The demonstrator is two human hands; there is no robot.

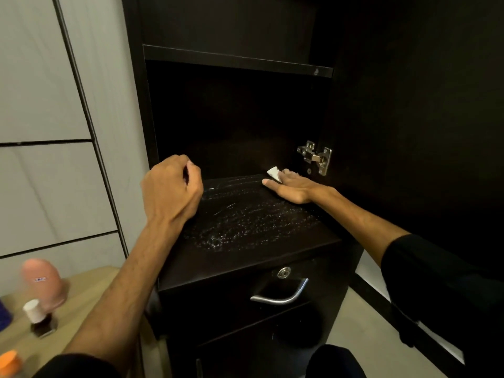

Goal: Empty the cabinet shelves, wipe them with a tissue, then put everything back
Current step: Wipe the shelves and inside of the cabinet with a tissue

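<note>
The dark cabinet's lower shelf (261, 241) is bare and shows wet streaks and droplets. My right hand (293, 186) lies flat at the shelf's back right and presses a white tissue (274, 173) onto it; a corner of the tissue sticks out past the fingertips. My left hand (170, 186) hovers over the shelf's left side, curled into a fist with nothing visible in it. The upper shelf (237, 60) is bare as well.
The cabinet door (409, 105) stands open on the right, with a metal hinge (316, 156). A drawer with a lock and metal handle (281, 296) sits below the shelf. On a wooden table (90, 285) at lower left stand a pink bottle (43, 279), a white-capped dark bottle (38, 317) and an orange cap (9, 362).
</note>
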